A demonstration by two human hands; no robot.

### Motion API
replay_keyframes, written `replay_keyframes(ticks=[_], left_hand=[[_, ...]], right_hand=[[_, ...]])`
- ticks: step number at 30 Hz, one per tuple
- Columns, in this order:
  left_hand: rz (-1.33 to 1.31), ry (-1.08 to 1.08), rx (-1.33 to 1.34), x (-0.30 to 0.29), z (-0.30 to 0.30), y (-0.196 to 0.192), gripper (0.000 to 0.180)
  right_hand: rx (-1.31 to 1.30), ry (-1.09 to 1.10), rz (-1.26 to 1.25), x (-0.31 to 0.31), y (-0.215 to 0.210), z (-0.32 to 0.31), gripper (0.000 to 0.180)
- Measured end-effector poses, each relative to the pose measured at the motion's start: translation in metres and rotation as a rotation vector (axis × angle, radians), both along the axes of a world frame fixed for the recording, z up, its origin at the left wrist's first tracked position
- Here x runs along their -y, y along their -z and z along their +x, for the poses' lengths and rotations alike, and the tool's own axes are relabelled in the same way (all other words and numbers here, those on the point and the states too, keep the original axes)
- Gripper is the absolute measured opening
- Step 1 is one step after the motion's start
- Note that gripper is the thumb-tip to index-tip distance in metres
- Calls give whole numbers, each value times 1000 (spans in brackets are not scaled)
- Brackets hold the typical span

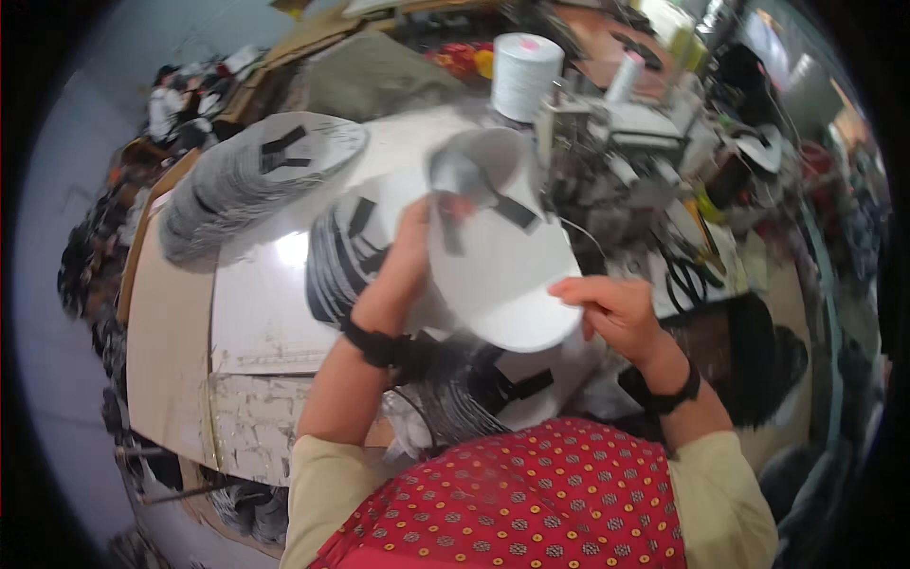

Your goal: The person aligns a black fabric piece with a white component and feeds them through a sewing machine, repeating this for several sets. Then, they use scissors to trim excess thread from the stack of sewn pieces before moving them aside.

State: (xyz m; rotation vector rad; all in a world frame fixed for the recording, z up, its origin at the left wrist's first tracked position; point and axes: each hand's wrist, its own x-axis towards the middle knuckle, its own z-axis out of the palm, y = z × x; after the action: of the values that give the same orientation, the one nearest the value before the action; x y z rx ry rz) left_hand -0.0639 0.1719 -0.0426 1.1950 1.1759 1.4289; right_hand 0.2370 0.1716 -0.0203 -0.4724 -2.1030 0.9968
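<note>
Both hands held one white oval piece (pixel 502 275), a flat sole-shaped cut with dark straps crossing its far end, lifted above the desk (pixel 256 294) just in front of the sewing machine (pixel 607 142). The left hand (pixel 409 248) was closed on the piece's left edge, thumb side hidden behind it, wrist bent upward with a black band at the wrist. The right hand (pixel 616 308) pinched the near right edge of the same piece between thumb and fingertips, palm turned down, forearm coming in from the lower right of the machine. The far end of the piece looked blurred, so I could not tell whether it had reached the machine's needle area. Risk, as I judged it: the piece was held only by its edges and sagged little, but a loose pinch on the right could let it tip and slide onto the fanned pile of similar pieces (pixel 346 251) just left of the machine, mixing it in. The dark straps lay loose and might snag on machine parts or fold under. The large white thread cone (pixel 524 74) stood directly behind the machine, and a wide swing of the piece might knock it. A second stack of grey pieces (pixel 251 180) lay well left of the machine, clear of both hands.
</note>
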Motion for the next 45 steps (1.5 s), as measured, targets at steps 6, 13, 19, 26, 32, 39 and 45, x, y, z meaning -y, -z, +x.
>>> replay_keyframes(ticks=[6, 13, 19, 26, 32, 39, 45], left_hand=[[100, -8, 479, -20, 32, -18, 38], [-324, -347, -27, -17, -27, -3, 26], [-546, 400, 58, 67, -7, -38, 58], [95, 193, -610, 59, 63, -47, 30], [620, -799, -792, -19, 16, -19, 75], [517, -97, -1816, -15, -14, -52, 41], [12, -147, -2076, 32, -11, 8, 31]], right_hand=[[53, 249, 103, -12, 23, -15, 17], [0, 382, 114, -19, 36, -31, 14], [-48, 578, -25, -12, 31, -23, 21], [139, 327, 53, 0, 34, -16, 30], [313, 211, 498, 17, 36, -33, 39], [455, -7, 292, 25, -25, 16, 18], [-185, 310, -357, 2, -41, 33, 13]])
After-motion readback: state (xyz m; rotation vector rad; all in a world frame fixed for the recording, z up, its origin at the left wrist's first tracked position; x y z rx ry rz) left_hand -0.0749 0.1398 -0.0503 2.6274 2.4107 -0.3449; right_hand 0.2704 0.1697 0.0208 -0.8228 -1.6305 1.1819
